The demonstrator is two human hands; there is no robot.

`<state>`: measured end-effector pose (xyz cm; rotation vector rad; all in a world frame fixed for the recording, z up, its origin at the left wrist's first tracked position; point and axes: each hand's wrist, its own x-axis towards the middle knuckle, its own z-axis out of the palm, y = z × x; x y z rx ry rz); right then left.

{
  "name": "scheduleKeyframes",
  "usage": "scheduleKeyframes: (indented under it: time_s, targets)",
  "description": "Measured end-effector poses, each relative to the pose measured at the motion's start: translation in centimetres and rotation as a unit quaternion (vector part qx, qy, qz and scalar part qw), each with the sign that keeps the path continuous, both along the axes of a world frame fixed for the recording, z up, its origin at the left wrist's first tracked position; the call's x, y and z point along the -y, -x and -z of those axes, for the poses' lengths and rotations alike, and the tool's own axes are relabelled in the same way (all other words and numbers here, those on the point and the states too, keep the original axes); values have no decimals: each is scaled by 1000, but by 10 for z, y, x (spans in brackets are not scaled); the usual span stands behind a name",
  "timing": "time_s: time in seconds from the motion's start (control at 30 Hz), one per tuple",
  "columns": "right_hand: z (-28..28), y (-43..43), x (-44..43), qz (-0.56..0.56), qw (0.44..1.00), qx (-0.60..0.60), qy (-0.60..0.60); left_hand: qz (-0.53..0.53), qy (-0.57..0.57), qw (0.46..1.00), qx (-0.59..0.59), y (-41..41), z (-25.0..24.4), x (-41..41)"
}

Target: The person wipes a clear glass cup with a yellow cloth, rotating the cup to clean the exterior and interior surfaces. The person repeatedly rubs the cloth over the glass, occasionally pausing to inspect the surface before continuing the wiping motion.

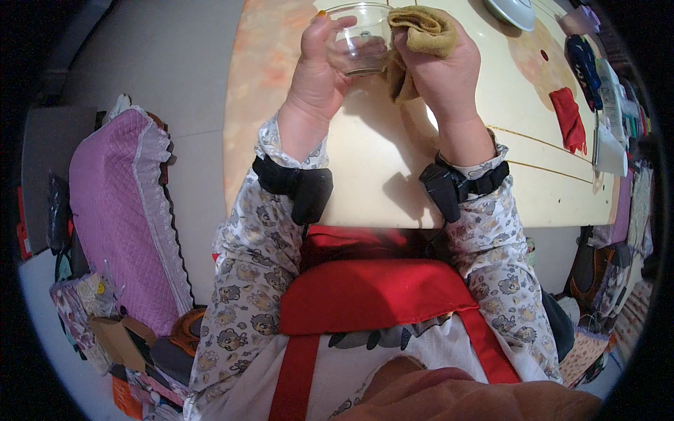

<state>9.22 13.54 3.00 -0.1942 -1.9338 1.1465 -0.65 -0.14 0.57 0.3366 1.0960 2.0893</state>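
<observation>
A clear glass bowl (pixel 360 44) is held up over the far part of the table (pixel 368 173), near the top edge of the view. My left hand (pixel 321 79) grips its left side, with the thumb near the rim and fingers showing through the glass. In my right hand (pixel 445 68) is a folded tan cloth (pixel 424 34), pressed against the bowl's right side. Part of the cloth hangs below the palm. Some of the right fingers are hidden behind the cloth.
A white bowl (pixel 511 13) stands at the table's far right. Along the right side lie a red cloth (pixel 567 120), a dark blue patterned item (pixel 584 71) and papers (pixel 611 147). Left of the table, a purple quilted cover (pixel 118 210) drapes over a seat. An open cardboard box (pixel 118 342) sits lower left.
</observation>
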Motion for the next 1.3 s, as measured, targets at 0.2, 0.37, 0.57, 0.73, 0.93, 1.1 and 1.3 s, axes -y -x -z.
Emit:
scheduleKeyframes:
  time_s: [0.2,0.37,0.57,0.73,0.93,1.1,1.3]
  targets:
    - [-3,-2,3,-27,1000,4,-12,-49,26,998,-5,-5,-6,-4]
    - [-4,-3,-1,0,999,23,41,-14,36,999,-3,-6,-7,-2]
    - [-5,-3,6,-34,995,-12,-90,-55,43,998,-2,-1,-2,-4]
    - [6,4,-8,-7,999,-10,34,7,7,1000,-26,-2,-2,-1]
    - [-5,-3,2,-28,999,-12,-30,-15,-14,1000,-15,2,-2,0]
    - [4,5,-10,-4,1000,-6,-8,1,-9,1000,-27,-1,0,0]
    - [3,-1,0,-28,996,-13,-82,-34,-13,999,-18,0,-1,-2]
